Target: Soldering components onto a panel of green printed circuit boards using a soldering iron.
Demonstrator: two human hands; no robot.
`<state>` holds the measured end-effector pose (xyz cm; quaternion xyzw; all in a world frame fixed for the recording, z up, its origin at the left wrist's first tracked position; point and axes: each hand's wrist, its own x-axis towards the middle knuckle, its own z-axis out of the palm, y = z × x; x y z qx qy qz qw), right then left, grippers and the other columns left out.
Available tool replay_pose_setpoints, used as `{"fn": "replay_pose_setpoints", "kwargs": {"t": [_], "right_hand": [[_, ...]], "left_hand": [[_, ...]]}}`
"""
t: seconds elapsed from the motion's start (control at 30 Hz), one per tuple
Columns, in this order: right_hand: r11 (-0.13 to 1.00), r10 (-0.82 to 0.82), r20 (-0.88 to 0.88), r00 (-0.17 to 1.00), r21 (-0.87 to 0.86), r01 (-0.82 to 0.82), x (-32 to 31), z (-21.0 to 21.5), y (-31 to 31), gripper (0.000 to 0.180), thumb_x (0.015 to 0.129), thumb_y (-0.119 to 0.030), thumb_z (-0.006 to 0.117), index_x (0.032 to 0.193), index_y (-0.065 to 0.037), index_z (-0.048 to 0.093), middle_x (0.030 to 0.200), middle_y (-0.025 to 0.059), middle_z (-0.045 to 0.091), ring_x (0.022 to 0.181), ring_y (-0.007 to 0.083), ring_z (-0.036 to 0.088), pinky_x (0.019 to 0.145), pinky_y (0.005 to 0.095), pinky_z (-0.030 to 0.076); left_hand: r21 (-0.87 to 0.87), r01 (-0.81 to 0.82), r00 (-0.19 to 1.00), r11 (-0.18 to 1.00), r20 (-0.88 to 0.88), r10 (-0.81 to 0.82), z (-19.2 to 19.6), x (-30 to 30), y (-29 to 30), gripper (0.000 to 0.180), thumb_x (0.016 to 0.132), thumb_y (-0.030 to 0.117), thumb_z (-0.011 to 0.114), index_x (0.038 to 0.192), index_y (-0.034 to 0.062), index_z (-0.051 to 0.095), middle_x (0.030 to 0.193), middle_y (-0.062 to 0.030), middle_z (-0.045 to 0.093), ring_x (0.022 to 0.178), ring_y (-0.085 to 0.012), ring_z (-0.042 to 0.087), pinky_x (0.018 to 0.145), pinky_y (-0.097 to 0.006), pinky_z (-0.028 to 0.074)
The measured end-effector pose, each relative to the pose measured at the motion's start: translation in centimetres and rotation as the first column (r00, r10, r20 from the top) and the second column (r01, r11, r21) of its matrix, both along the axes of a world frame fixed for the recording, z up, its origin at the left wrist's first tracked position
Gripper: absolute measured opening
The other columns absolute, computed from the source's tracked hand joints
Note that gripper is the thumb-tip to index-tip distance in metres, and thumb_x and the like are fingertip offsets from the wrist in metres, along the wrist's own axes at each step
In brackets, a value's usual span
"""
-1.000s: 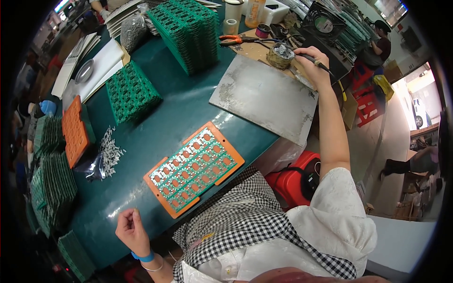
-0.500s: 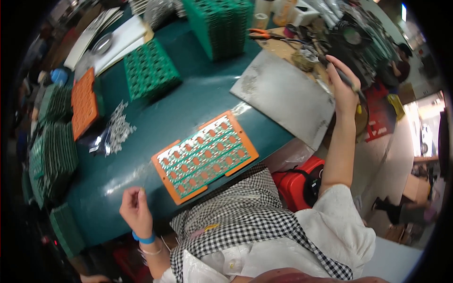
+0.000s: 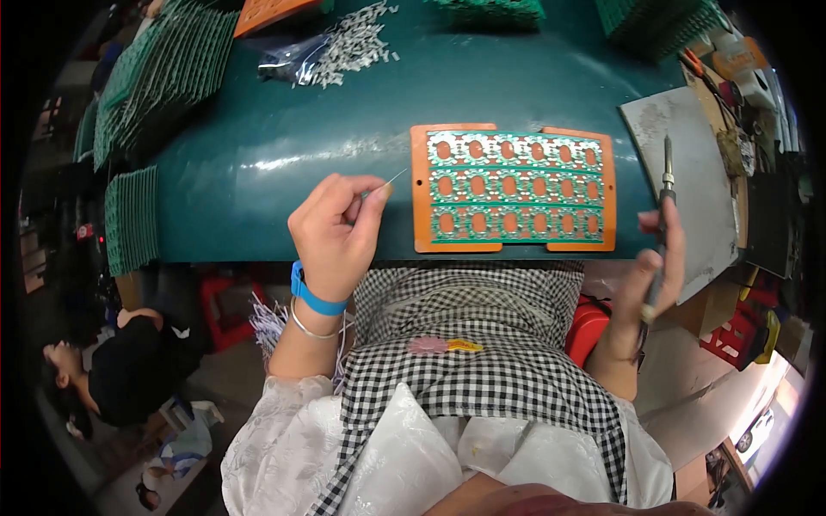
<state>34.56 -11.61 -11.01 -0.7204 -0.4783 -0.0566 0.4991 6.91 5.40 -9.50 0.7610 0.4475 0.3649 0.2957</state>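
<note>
My left hand (image 3: 337, 225) is closed in a pinch on a thin wire (image 3: 398, 175), likely solder, whose end sticks out to the right. On that wrist are a blue band and a pale bangle. In my right hand (image 3: 635, 288) is a soldering iron (image 3: 668, 180), its metal tip pointing away from me. Between the hands lies a green circuit board panel (image 3: 509, 202) with rows of oval openings, seated in an orange tray (image 3: 420, 163). Neither hand touches the panel; the left is just beside its left edge.
Stacked green boards (image 3: 133, 219) stand at the left. Small grey-white parts (image 3: 357, 45) lie in a heap at the far side by a plastic bag. A grey metal plate (image 3: 701, 202) is at the right, with orange-handled pliers (image 3: 693, 64) beyond. Another person (image 3: 129, 370) is at the lower left.
My view has swung round. My right hand has brought the soldering iron back from the far right toward me. My left hand has come closer to the tray with the wire.
</note>
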Motion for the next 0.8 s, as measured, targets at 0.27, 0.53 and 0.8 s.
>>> {"fn": "replay_pose_setpoints", "kwargs": {"t": [0.27, 0.53, 0.8], "right_hand": [[0.877, 0.454, -0.3, 0.839, -0.013, -0.48, -2.9, 4.3, 1.3, 0.039, 0.092, -0.026, 0.067, 0.114, 0.006, 0.067, 0.087, 0.0151, 0.065, 0.073, 0.0194, 0.064, 0.062, 0.0276, 0.05], [0.833, 0.495, -0.252, 0.832, -0.137, -0.536, -5.1, 3.2, 4.5, 0.032, 0.073, -0.002, 0.08, 0.102, 0.004, 0.069, 0.08, 0.0133, 0.07, 0.068, 0.019, 0.067, 0.06, 0.0271, 0.052], [0.85, 0.445, -0.424, 0.789, -0.076, -0.521, -5.0, 2.5, 4.8, 0.032, 0.075, -0.004, 0.082, 0.103, 0.003, 0.067, 0.079, 0.0123, 0.071, 0.064, 0.0192, 0.068, 0.055, 0.0274, 0.052]], "left_hand": [[0.321, 0.133, 0.972, 0.938, -0.226, -0.061, 1.4, 1.8, 2.5, 0.012, 0.073, 0.0, 0.076, 0.079, 0.0063, 0.067, 0.069, -0.0063, 0.055, 0.052, -0.0224, 0.054, 0.046, -0.034, 0.042], [0.23, 0.23, 0.957, 0.946, -0.231, -0.176, 0.1, 3.0, 2.9, 0.013, 0.074, -0.002, 0.075, 0.083, 0.0053, 0.068, 0.069, -0.0065, 0.055, 0.052, -0.0188, 0.053, 0.046, -0.03, 0.041], [0.12, 0.254, 0.954, 0.96, -0.194, -0.228, 0.0, 3.1, 2.5, 0.012, 0.075, -0.003, 0.074, 0.082, 0.0049, 0.067, 0.07, -0.0069, 0.056, 0.053, -0.0192, 0.054, 0.047, -0.03, 0.042]]}}
